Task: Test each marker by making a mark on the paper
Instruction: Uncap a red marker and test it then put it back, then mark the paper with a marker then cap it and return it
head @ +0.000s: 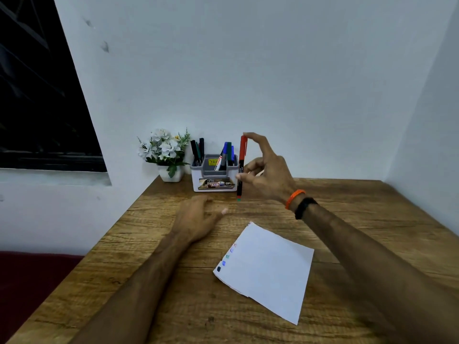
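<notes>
White walls point(273, 70), dark window point(37, 95) at left, wooden table point(173, 306) in corner.

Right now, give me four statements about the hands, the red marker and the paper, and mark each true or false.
1. The right hand holds the red marker upright. True.
2. The left hand grips a marker. False: it rests open on the table.
3. The paper already has several coloured marks along one edge. True.
4. The organiser is empty. False: markers stand in it.
</notes>
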Motion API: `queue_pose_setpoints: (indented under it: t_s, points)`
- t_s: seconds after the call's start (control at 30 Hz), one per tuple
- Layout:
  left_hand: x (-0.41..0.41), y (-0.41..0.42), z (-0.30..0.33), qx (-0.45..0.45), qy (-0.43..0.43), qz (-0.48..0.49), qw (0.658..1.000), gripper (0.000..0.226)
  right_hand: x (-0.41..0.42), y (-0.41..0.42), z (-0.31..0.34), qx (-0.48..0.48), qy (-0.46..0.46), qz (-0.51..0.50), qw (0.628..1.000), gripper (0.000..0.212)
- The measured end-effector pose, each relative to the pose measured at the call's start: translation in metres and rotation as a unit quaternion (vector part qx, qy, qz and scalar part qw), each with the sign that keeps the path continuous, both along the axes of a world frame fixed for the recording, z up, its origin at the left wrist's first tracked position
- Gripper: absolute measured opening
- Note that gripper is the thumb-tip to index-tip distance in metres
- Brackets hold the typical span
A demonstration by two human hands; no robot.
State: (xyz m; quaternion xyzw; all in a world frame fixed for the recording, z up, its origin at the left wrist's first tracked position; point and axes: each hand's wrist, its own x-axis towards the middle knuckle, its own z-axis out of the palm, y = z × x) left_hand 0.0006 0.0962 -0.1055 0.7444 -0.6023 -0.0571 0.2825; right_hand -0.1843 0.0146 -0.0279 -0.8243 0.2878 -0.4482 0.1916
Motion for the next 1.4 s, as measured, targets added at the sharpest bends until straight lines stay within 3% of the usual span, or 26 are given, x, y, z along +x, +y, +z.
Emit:
queue_pose_setpoints:
  t_s: [0.13,0.43,0.7,0.83,1.0,1.2,1.3,1.4]
  points:
    - [0.007,-0.008,-0.011,0.044,-0.055,-0.012,0.997,0.071,0.02,-0.029,0.005,-0.019,-0.012,-0.045,0.999,0.092]
    - [0.008,-0.014,-0.016,0.037,-0.078,0.002,0.996,0.067,0.048,-0.076,0.014,-0.054,-0.059,-0.105,0.991,0.092]
    - [0.01,-0.017,-0.019,0.042,-0.076,0.0,0.996,0.067,0.058,-0.088,-0.002,-0.063,0.002,-0.113,0.992,0.09]
    - [0.009,-0.016,-0.017,0.047,-0.076,0.0,0.996,0.067,0.058,-0.09,-0.019,-0.035,0.082,-0.115,0.989,0.067]
    - [0.008,-0.015,-0.016,0.046,-0.077,0.0,0.996,0.067,0.058,-0.089,-0.025,-0.024,0.058,-0.109,0.992,0.055]
    - [0.01,-0.014,-0.012,0.058,-0.077,-0.001,0.995,0.067,0.066,-0.079,-0.02,-0.091,0.004,-0.145,0.985,0.049]
    - [0.025,-0.012,-0.008,0.054,-0.086,0.038,0.994,0.07,0.077,-0.071,-0.018,-0.104,-0.017,-0.106,0.989,0.036]
    - [0.044,-0.009,-0.009,0.061,-0.095,0.077,0.991,0.072,0.094,-0.066,-0.013,-0.076,0.017,-0.065,0.995,0.029]
